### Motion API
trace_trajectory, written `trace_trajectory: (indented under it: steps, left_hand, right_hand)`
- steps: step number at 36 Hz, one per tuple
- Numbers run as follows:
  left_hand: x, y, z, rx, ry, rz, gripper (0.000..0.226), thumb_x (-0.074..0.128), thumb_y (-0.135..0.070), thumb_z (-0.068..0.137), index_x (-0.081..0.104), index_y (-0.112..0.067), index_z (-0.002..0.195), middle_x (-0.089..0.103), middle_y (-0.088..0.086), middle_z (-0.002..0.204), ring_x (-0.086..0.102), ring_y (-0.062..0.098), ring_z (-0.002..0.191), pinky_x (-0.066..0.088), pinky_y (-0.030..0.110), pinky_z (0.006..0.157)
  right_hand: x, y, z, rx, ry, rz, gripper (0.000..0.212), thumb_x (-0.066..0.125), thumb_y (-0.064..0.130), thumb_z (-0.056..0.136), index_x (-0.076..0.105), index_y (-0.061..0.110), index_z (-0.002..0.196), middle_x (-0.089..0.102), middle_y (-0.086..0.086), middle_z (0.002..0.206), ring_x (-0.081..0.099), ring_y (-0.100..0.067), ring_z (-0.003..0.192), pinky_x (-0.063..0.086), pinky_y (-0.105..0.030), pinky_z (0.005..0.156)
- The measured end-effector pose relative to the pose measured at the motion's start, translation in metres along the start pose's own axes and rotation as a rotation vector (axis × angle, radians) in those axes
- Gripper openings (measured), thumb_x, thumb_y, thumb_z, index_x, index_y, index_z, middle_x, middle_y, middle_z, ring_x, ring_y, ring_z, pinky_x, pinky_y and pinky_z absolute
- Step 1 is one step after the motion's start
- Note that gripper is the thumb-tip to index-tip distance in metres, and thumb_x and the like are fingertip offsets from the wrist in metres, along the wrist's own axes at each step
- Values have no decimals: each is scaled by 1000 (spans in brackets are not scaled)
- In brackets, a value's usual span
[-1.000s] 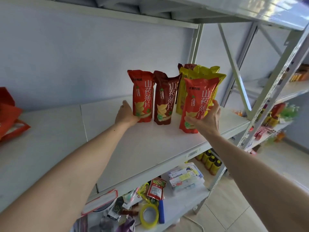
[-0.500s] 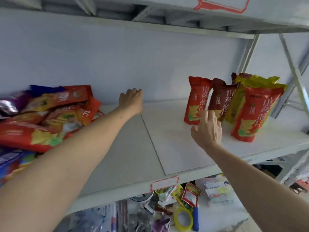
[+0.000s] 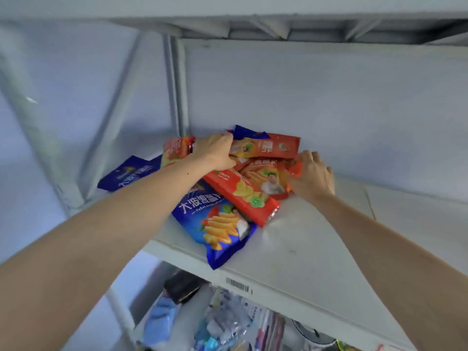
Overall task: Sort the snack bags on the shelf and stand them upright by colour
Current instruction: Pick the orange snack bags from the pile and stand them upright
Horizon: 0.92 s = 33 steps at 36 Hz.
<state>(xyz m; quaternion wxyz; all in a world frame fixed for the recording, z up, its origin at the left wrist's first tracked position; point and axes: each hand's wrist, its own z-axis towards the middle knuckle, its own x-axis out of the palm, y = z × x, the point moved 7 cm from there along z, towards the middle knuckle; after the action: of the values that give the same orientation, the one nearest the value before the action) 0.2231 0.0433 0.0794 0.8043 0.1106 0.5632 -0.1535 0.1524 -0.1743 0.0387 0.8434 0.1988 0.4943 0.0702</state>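
A pile of snack bags lies flat at the left end of the white shelf (image 3: 316, 249). A blue chip bag (image 3: 215, 224) is at the front, with a long red bag (image 3: 243, 196) lying diagonally over it. An orange bag (image 3: 266, 178) sits behind that, and a red-and-yellow bag (image 3: 268, 148) lies at the back. Another blue bag (image 3: 129, 173) lies far left. My left hand (image 3: 215, 150) is on top of the pile, fingers curled over the left end of the red-and-yellow bag. My right hand (image 3: 312, 176) pinches the orange bag's right edge.
The shelf's upright posts (image 3: 174, 84) stand just left of the pile, and the upper shelf (image 3: 278, 11) hangs close overhead. A barcode label (image 3: 238, 285) marks the front edge. The lower shelf (image 3: 228, 323) holds mixed clutter. Bare shelf board stretches to the right.
The view swung left, away from the upright bags, to the flat pile. Both hands reached across and now grip bags in the pile.
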Motion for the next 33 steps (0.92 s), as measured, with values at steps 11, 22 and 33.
trace_trajectory:
  steps: [11,22,33]
  left_hand:
    - [35,133,-24,-428,138,-177,74,49,-51,95,20,-16,153,38,17,151,38,37,137,35,49,110]
    - [51,131,-29,-643,143,-514,94,70,-37,80,16,-13,153,43,14,144,52,31,123,47,39,97]
    - [-7,79,1,-570,-165,-570,110,88,-25,59,21,-12,145,34,14,134,50,35,120,51,44,91]
  right_hand:
    - [86,99,-2,-193,727,4,101,61,78,69,36,17,146,45,-6,146,50,-27,126,46,-38,98]
    - [84,91,5,-87,764,270,93,83,61,52,47,25,130,62,3,121,63,-19,104,56,-40,88]
    - [29,34,23,86,650,487,57,90,33,62,65,26,114,74,3,104,69,-17,97,55,-38,87]
